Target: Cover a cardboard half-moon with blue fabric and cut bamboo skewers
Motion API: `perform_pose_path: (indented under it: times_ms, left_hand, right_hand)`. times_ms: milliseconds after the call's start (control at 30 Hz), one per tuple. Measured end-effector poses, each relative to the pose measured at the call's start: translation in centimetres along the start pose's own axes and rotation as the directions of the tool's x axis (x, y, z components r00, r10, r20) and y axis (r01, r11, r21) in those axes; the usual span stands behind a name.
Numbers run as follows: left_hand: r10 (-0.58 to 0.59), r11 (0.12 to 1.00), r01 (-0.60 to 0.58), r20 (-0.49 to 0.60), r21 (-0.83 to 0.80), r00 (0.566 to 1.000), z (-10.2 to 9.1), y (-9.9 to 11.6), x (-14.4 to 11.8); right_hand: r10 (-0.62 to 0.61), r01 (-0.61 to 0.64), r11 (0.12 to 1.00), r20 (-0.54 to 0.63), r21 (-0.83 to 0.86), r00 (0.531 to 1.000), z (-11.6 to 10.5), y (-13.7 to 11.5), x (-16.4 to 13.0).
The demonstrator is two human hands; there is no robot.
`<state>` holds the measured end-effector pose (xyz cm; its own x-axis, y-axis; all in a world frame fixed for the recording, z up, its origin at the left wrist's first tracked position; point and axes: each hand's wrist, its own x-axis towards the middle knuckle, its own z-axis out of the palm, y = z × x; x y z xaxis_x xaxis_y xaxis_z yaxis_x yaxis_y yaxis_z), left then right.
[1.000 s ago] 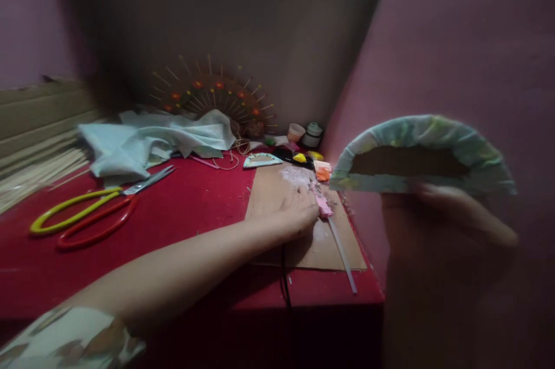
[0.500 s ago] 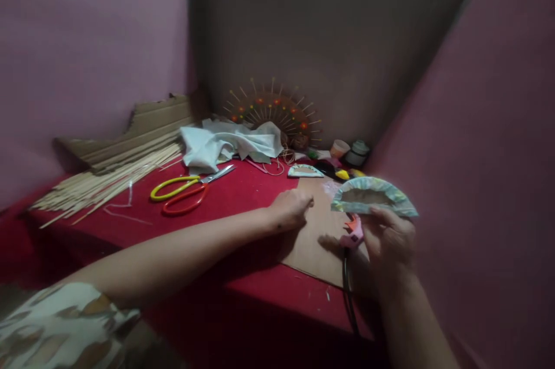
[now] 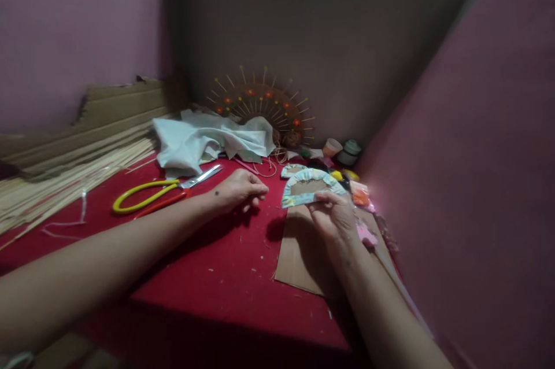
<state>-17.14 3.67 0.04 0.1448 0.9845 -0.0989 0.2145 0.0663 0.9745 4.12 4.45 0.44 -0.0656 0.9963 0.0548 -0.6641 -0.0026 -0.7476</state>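
My right hand (image 3: 333, 218) pinches the straight lower edge of a half-round, fabric-wrapped cardboard piece (image 3: 299, 200). Its cloth is pale blue-green with yellow, gathered around bare brown cardboard. Over the red tabletop, my left hand (image 3: 243, 189) is closed, thumb and fingers pressed together; whether anything small is in them cannot be seen. To its left lie scissors (image 3: 186, 185) with yellow and red handles. A second half-round piece (image 3: 291, 170) lies behind the held one. Beneath my right hand is a flat cardboard sheet (image 3: 299, 253), with a pink glue gun (image 3: 366, 236) beside my wrist.
Crumpled pale cloth (image 3: 186, 143) lies at the back left, near thin wooden sticks (image 3: 104, 163) and torn cardboard (image 3: 125, 100). A decorated stick fan (image 3: 260, 100) stands by the wall. A cup (image 3: 332, 147), a jar (image 3: 349, 152) and an orange packet (image 3: 361, 194) sit right.
My right hand has brought the wrapped half-round piece leftward. My left hand has moved left, off the cardboard sheet and nearer the scissors. The view has shifted somewhat.
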Motion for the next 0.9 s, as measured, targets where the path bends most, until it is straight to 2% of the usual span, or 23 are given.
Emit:
perform_pose_path:
  times_ms: [133,300,433,567,733,900]
  left_hand:
    - [0.005,0.989,0.000,0.037,-0.147,0.999,0.1,-0.3,-0.3]
    - [0.056,0.950,-0.026,0.088,-0.311,0.995,0.8,-0.1,-0.8]
    - [0.018,0.956,0.020,0.126,-0.291,0.992,0.8,0.2,-1.3]
    - [0.017,0.951,0.016,0.104,-0.308,0.994,0.8,0.2,-1.3]
    - [0.048,0.978,0.006,0.253,-0.210,0.966,0.8,-0.5,-0.9]
    - [0.029,0.986,0.013,0.244,-0.168,0.969,0.8,-0.9,-0.8]
  right_hand:
    - [0.099,-0.098,0.995,-0.071,0.010,0.993,0.2,0.5,-0.4]
    - [0.161,-0.158,0.987,-0.105,0.036,0.981,0.0,0.7,-0.7]
    - [0.187,-0.183,0.982,-0.110,0.053,0.976,-0.2,1.2,-0.7]
    - [0.213,-0.209,0.976,-0.080,0.057,0.974,-0.4,1.6,-0.7]
    - [0.251,-0.249,0.967,-0.043,0.045,0.967,0.0,2.2,-1.1]
    - [0.259,-0.259,0.966,-0.018,0.017,0.966,0.7,2.5,-1.8]
